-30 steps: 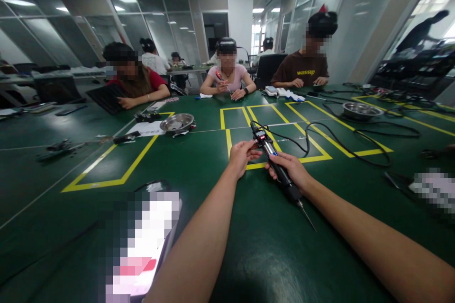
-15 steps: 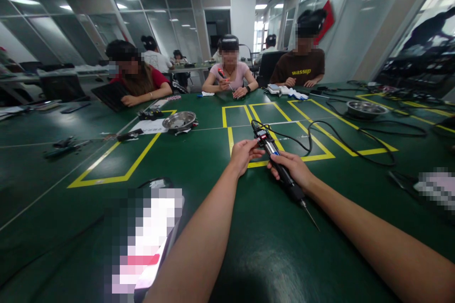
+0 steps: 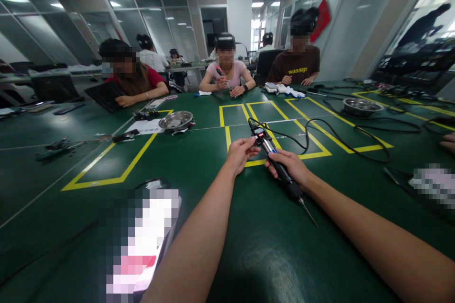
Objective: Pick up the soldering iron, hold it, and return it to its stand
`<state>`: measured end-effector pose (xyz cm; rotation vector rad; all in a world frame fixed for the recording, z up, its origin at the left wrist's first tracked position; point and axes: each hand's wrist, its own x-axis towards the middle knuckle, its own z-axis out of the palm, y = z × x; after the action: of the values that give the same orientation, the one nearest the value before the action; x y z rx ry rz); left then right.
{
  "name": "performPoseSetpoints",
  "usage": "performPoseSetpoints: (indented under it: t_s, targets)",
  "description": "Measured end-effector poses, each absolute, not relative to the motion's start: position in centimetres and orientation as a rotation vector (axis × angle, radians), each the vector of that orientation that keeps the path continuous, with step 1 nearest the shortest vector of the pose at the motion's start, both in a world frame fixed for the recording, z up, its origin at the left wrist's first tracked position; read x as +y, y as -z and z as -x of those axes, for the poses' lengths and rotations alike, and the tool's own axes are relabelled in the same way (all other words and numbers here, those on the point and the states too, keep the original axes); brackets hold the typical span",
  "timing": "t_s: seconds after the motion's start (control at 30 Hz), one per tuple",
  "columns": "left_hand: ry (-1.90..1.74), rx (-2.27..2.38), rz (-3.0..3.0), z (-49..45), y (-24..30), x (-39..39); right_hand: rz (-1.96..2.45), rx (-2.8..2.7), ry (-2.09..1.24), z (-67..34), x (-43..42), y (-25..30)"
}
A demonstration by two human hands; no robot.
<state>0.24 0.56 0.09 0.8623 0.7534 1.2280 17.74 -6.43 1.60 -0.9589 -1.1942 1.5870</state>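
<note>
Green is filling most of my feed: the table point(image 3: 199, 170) is stretching between its near and far edges, with yellow tape point(image 3: 93, 183) boxing off parts of its top. Three co-workers are sitting at the far edge. Toward its left, one in red point(image 3: 153, 79) is holding a black panel point(image 3: 106, 97); at its middle, one in pink point(image 3: 242, 70) is holding a red-handled tool; toward its right, one in brown point(image 3: 308, 62) is holding both hands low, near white gloves point(image 3: 295, 93). By the near edge, toward the left corner, a lit screen point(image 3: 151, 227) is lying, its content blurred out. One metal bowl point(image 3: 186, 117) is overlapping a white sheet point(image 3: 145, 127) toward the left edge, its contents too small for me to name; another bowl point(image 3: 359, 111) is standing toward the far right corner.

Between the table's middle and its near edge, the driver point(image 3: 289, 185) is slanting, its corded end facing the far edge. My right hand point(image 3: 289, 163) is wrapping its fingers around the barrel. My left hand point(image 3: 238, 154) is bringing thumb and forefinger together against the corded end; I am not managing to tell whether they are pinching it or only touching. Black cord point(image 3: 307, 138) is looping off toward the right edge, and the thin bit point(image 3: 309, 210) is pointing down toward the near edge.
</note>
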Motion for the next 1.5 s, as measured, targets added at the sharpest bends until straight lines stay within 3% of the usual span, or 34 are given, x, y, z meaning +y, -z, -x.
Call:
performPoseSetpoints:
  t_s: [0.9,1.27,1.5]
  targets:
    - [-1.234,0.728,-0.867,-0.2,0.2,0.8,0.968,-1.300,-1.547,-18.3,-6.1,-1.1]
    - [-1.250,0.927,-1.076,-1.5,0.3,0.7,1.019,-1.260,-1.509,-18.3,-6.0,-1.3]
    - [-1.252,0.910,-1.167,-1.5,0.7,0.6,0.961,-1.072,-1.691,-18.3,-5.8,-1.7]
